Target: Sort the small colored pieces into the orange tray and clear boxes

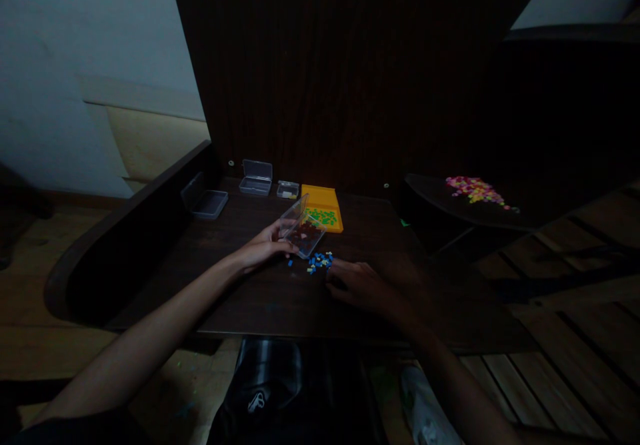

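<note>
My left hand (274, 240) is closed on the near left side of a clear plastic box (316, 240), which is tilted with its hinged lid raised. Reddish-brown small pieces (303, 232) lie inside the box. Just in front of it, a small pile of blue and pale yellow pieces (319, 261) is spread on the dark table. My right hand (356, 281) rests at the right edge of this pile, fingers curled down; whatever they pinch is too small or hidden to make out. Behind the clear box stands an open yellow case (336, 221) holding green pieces (325, 216).
Open clear boxes stand at the back left: one by the side panel (213, 204), one against the back board (256, 185), and a smaller box (288, 190). Pink, yellow and purple pieces (477, 190) are heaped on a dark ledge at right. A raised side panel (135, 225) bounds the table's left.
</note>
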{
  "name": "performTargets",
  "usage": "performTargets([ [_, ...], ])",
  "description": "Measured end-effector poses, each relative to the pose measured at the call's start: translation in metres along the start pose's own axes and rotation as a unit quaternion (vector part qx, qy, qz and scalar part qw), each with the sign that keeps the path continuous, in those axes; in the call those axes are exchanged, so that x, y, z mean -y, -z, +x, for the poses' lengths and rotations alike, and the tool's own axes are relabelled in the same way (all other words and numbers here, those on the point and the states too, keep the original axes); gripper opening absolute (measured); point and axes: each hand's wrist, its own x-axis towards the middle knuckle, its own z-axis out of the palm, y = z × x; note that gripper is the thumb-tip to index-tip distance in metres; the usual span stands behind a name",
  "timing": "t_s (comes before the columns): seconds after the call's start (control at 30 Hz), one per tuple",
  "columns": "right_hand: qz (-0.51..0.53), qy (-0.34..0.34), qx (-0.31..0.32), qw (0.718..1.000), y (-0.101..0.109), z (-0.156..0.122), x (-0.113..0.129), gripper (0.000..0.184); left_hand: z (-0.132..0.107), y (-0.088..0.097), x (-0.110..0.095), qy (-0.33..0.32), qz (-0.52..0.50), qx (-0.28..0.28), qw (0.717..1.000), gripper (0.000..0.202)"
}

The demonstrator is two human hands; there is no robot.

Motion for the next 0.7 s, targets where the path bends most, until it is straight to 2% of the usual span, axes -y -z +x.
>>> performTargets([
  [0.1, -0.002, 0.009, -0.057, 0.998, 0.014, 0.009, -0.001, 0.010, 0.001, 0.000, 0.001, 0.008, 0.006, -0.001, 1.000, 0.066],
  [0.27, 0.022, 0.053, -0.105, 0.993, 0.043, 0.037, 0.002, 0.007, 0.002, 0.002, 0.004, 0.010, 0.012, 0.006, 1.000, 0.069],
  [0.43, 0.004, 0.069, -0.090, 0.994, 0.054, 0.062, 0.012, 0.009, 0.001, 0.003, 0.004, 0.006, 0.019, 0.026, 0.999, 0.068],
  [0.7, -0.052, 0.056, -0.029, 0.997, 0.052, 0.083, 0.017, 0.010, 0.000, 0.003, 0.003, 0.003, 0.028, 0.041, 0.999, 0.066],
])
